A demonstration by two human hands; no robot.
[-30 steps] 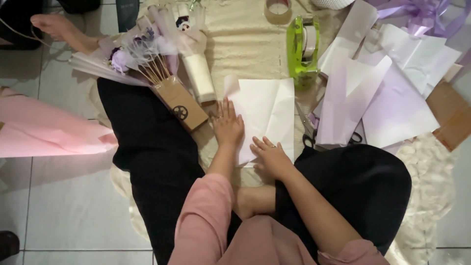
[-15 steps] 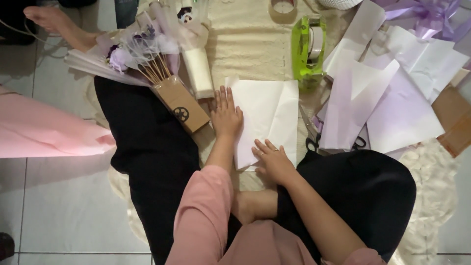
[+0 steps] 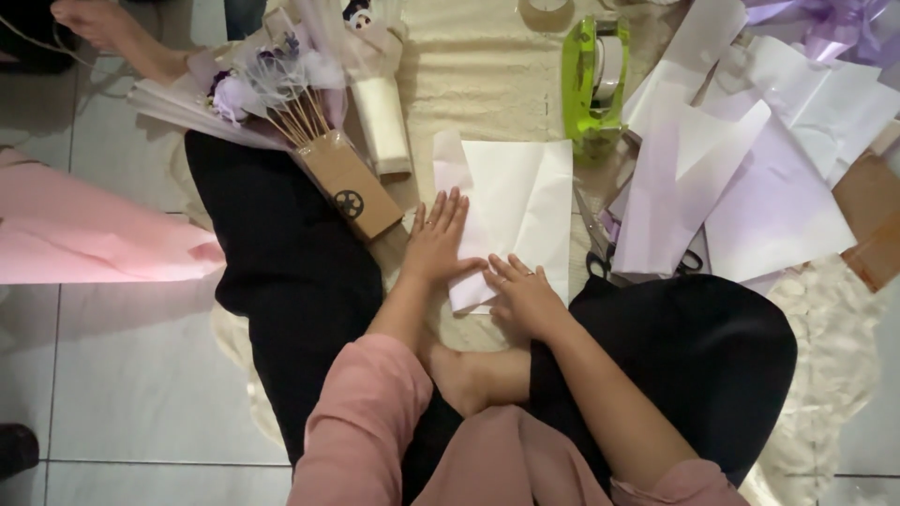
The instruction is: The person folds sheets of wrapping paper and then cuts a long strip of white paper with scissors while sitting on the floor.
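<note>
A folded white sheet of paper (image 3: 520, 201) lies on the cream cloth (image 3: 478, 75) in front of me. My left hand (image 3: 436, 239) lies flat with fingers spread on the sheet's left edge. My right hand (image 3: 525, 295) presses on the sheet's lower edge, fingers bent a little. Neither hand grips anything. My legs in black cloth frame the sheet on both sides.
A brown cardboard sleeve with sticks and a lilac bouquet (image 3: 323, 150) lies to the left. A green tape dispenser (image 3: 595, 80) stands beyond the sheet, scissors (image 3: 600, 248) and lilac and white sheets (image 3: 750, 169) to the right. Pink paper (image 3: 94, 239) covers the tiled floor at left.
My left hand has slid slightly down along the sheet's left edge, and my right hand has shifted a little along its lower edge. The sheet stays in place.
</note>
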